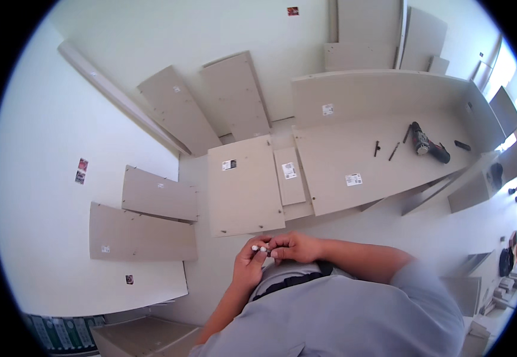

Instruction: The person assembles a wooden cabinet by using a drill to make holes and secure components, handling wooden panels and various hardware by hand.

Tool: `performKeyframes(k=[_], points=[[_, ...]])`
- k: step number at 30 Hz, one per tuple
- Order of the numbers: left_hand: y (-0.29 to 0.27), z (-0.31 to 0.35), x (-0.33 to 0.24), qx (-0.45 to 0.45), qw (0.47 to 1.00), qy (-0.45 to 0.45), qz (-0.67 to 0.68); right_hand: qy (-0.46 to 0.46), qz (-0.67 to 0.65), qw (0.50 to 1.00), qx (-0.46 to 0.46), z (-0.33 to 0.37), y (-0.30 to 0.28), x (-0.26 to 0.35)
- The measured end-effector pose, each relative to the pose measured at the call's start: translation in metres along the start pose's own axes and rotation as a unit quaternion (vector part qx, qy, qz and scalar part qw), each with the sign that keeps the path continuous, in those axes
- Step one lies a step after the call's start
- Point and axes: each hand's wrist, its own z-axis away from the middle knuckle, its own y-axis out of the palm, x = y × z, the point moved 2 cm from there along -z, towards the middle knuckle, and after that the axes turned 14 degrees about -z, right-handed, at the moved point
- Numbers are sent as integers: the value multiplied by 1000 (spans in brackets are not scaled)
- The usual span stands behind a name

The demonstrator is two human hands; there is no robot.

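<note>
Close to my waist my two hands meet. The fingers of my left hand (248,260) are closed on small white-tipped pieces (262,250), too small to name. My right hand (296,247) comes in from the right with its fingers pinched against the same spot. A tiny dark bit shows at its fingertips, and I cannot make out what it is. Just beyond my hands lies a flat beige panel (243,190) with small fittings along its edges and a label. A narrow labelled board (289,178) lies to its right.
On a large beige panel (330,160) at right lie a power drill (423,143) and several slim dark tools (394,151). An upright board (383,92) stands along its far edge. More panels (178,110) lean on the walls. At lower left are green-and-white packages (62,333).
</note>
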Motion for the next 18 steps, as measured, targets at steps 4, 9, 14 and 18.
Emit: performKeyframes(k=[4, 9, 14, 18], points=[[21, -60, -3, 39, 992, 18, -118, -73, -86, 986, -126, 13, -39, -9], [-9, -115, 38, -11, 982, -6, -189, -34, 150, 919, -363, 49, -96, -23], [-72, -173, 87, -49, 930, 2, -365, 82, 386, 817, -421, 60, -134, -9], [-80, -188, 101, -65, 931, -35, -358, 173, 423, 791, -406, 33, -157, -2]])
